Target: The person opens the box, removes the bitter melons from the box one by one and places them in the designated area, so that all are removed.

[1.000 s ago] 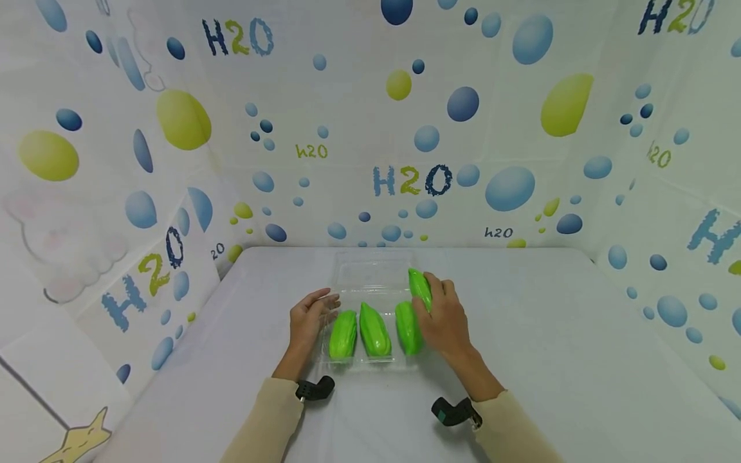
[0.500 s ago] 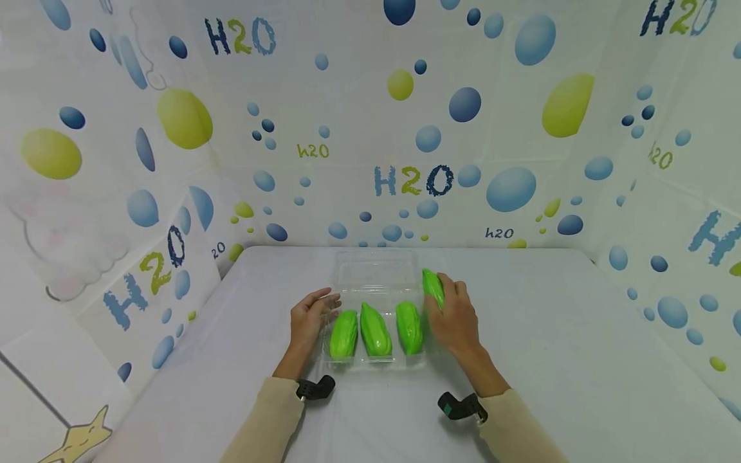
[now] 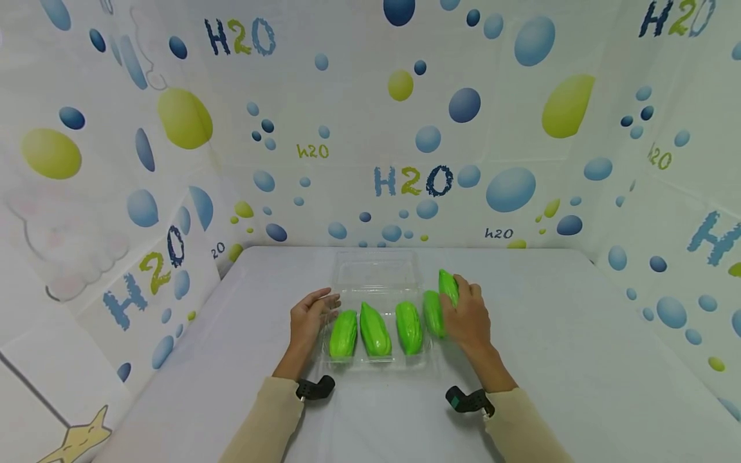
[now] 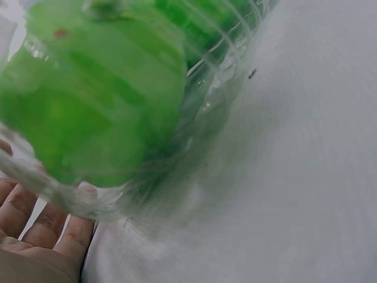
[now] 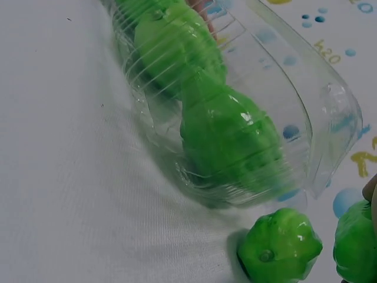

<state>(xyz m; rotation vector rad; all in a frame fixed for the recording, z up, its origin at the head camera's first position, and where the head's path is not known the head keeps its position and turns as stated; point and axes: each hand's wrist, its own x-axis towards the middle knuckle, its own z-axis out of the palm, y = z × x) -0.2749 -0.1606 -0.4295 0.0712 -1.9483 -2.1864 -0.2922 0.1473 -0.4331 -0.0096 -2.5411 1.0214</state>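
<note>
A clear plastic clamshell tray [image 3: 376, 262] lies open on the white table, with three green ridged gourds side by side in it: left [image 3: 344, 334], middle [image 3: 375, 331] and right [image 3: 409, 328]. My left hand [image 3: 309, 315] rests with relaxed fingers against the tray's left edge; its fingers [image 4: 35, 236] show beneath the tray wall [image 4: 235, 76]. My right hand [image 3: 467, 315] grips a gourd [image 3: 448, 286] just right of the tray. Another gourd [image 3: 433, 314] lies on the table between the tray and that hand, also seen loose [image 5: 280, 244] beside the held one [image 5: 356, 247].
The white table [image 3: 550, 334] stretches wide to the right and left of the tray. Walls with blue and green bubble print [image 3: 405, 180] close in the back and both sides. Black wrist mounts [image 3: 315, 388] sit on both sleeves.
My right hand has carried its gourd to the right, off the tray's right end. A further gourd now shows on the table beside the tray. The left hand has stayed put.
</note>
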